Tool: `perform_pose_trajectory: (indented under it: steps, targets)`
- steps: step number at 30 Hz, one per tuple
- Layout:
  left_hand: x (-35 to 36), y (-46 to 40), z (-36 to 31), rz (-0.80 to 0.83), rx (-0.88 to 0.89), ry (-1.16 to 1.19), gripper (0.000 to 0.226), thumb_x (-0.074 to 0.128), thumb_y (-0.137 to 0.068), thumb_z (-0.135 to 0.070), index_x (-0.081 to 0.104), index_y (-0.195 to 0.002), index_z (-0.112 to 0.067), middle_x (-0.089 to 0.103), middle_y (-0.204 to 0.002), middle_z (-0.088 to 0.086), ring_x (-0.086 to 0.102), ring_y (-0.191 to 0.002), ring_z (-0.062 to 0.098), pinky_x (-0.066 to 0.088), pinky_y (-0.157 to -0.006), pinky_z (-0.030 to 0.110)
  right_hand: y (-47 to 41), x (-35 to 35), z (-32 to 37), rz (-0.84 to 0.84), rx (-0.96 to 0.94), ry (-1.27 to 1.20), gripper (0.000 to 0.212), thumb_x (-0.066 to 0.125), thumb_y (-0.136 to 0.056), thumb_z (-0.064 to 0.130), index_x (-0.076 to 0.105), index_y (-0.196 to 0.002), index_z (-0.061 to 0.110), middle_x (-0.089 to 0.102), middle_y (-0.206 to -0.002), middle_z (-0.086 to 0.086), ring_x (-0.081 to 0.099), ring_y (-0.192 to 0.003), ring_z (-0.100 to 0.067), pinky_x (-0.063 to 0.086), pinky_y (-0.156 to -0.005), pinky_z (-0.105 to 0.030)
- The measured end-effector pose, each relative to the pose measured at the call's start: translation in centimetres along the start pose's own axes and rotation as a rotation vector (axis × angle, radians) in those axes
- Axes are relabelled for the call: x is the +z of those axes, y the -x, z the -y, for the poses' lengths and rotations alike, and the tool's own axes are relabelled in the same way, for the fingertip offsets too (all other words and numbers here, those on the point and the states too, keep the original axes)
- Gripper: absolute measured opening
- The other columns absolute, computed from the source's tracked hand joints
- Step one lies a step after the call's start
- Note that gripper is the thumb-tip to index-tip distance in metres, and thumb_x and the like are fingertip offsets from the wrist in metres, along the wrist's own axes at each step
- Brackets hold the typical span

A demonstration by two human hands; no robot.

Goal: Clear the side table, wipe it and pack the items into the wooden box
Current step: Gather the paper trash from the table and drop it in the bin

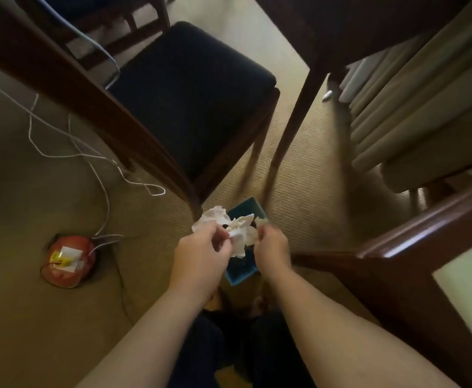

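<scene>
I look down at the carpet, where a small blue bin point(242, 275) stands between my forearms. Over its opening both hands hold crumpled white tissue paper point(239, 233). My left hand point(201, 253) pinches the left wad of the tissue. My right hand point(271, 247) pinches the right side of it. Part of the bin is hidden behind my hands and the tissue. The side table and the wooden box are not in view.
A dark wooden chair with a navy seat point(190, 99) stands just beyond the bin. A table leg point(291, 135) rises to its right. A wooden furniture edge point(397, 247) lies at right, curtains point(425, 107) behind. A red round device point(69, 261) with white cables point(69, 152) lies at left.
</scene>
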State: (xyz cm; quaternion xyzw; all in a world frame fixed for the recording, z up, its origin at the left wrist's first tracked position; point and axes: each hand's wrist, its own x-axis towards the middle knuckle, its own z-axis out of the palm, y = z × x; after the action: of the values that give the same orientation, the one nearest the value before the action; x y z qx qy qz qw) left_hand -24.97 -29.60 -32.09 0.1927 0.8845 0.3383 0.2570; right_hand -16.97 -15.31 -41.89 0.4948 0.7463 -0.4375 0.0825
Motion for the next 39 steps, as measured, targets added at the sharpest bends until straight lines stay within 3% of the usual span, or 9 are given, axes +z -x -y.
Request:
perform_pose_trajectory:
  steps: [6,11,16,19,23,29,32,35,39]
  targets:
    - [7.5,-4.8,5.0,0.055,-0.089,-0.067,0.007,0.070,-0.097,-0.026,0.067,-0.097,-0.033,0.067,-0.089,-0.012,0.063,-0.079,-0.002,0.045,-0.060,0.011,-4.7,3.7,-4.3,0.264,0.199,0.021,0.041,0.052,-0.103,0.019,0.050,-0.144,0.023,0.058,-0.141,-0.008,0.059,-0.120,-0.027,0.050,-0.108,-0.044]
    - [12.7,-7.7,7.4,0.199,-0.269,-0.101,0.025,0.064,-0.101,-0.030,0.066,-0.126,-0.033,0.069,-0.115,-0.002,0.067,-0.108,0.019,0.059,-0.090,0.035,-1.4,0.6,-3.9,0.210,0.217,-0.119,0.054,0.052,-0.100,0.000,0.048,-0.150,0.017,0.057,-0.142,-0.009,0.056,-0.125,-0.024,0.047,-0.101,-0.033]
    - [11.6,-5.9,5.6,0.378,-0.302,-0.065,0.043,0.067,-0.099,-0.028,0.058,-0.140,-0.035,0.067,-0.132,-0.003,0.064,-0.119,0.019,0.055,-0.098,0.037,4.4,-2.4,-1.3,0.177,0.163,-0.260,0.053,0.054,-0.102,0.009,0.048,-0.151,0.029,0.057,-0.140,0.004,0.057,-0.126,-0.013,0.052,-0.101,-0.030]
    - [7.1,-3.0,0.6,0.318,-0.256,0.066,0.020,0.066,-0.100,-0.029,0.064,-0.117,-0.039,0.070,-0.113,-0.013,0.066,-0.102,0.002,0.060,-0.087,0.029,9.6,-5.6,2.5,0.171,0.005,-0.355,0.048,0.057,-0.103,0.013,0.053,-0.144,0.037,0.060,-0.132,0.021,0.058,-0.118,0.007,0.051,-0.090,-0.010]
    - [-1.1,2.1,-9.1,0.156,-0.090,0.215,0.010,0.067,-0.100,-0.030,0.067,-0.106,-0.038,0.072,-0.096,-0.016,0.068,-0.090,-0.006,0.056,-0.068,0.014,17.1,-13.7,8.2,0.052,-0.163,-0.458,0.046,0.060,-0.102,0.009,0.058,-0.130,0.045,0.065,-0.127,0.022,0.059,-0.120,0.010,0.051,-0.095,-0.012]
    - [-8.5,9.2,-23.3,0.222,0.197,0.215,0.008,0.070,-0.097,-0.032,0.067,-0.102,-0.038,0.069,-0.097,-0.025,0.068,-0.094,-0.004,0.060,-0.071,0.023,25.4,-27.2,9.9,-0.334,-0.306,-0.233,0.047,0.067,-0.099,0.018,0.058,-0.142,0.033,0.058,-0.133,0.026,0.054,-0.127,0.006,0.049,-0.100,-0.014]
    - [-7.9,11.9,-29.7,0.291,0.296,0.134,0.007,0.068,-0.097,-0.033,0.066,-0.103,-0.036,0.070,-0.090,-0.019,0.067,-0.091,0.000,0.061,-0.077,0.028,27.6,-33.1,8.0,-0.464,-0.233,-0.182,0.049,0.064,-0.100,0.022,0.054,-0.145,0.035,0.051,-0.140,0.028,0.045,-0.132,0.009,0.046,-0.112,-0.027]
    - [-4.8,13.6,-34.9,0.328,0.410,0.037,0.009,0.065,-0.099,-0.038,0.065,-0.107,-0.035,0.069,-0.094,-0.020,0.066,-0.090,-0.003,0.058,-0.077,0.022,29.1,-38.1,4.9,-0.516,-0.092,-0.140,0.051,0.061,-0.102,0.030,0.046,-0.148,0.042,0.040,-0.140,0.035,0.035,-0.126,0.016,0.039,-0.115,-0.025]
    - [0.9,15.0,-40.4,0.399,0.513,-0.098,0.008,0.062,-0.101,-0.042,0.062,-0.109,-0.039,0.063,-0.094,-0.024,0.062,-0.087,-0.004,0.047,-0.070,0.012,29.6,-42.9,-1.0,-0.584,0.060,-0.079,0.052,0.061,-0.099,0.032,0.048,-0.150,0.035,0.049,-0.145,0.018,0.044,-0.135,-0.002,0.040,-0.113,-0.027]
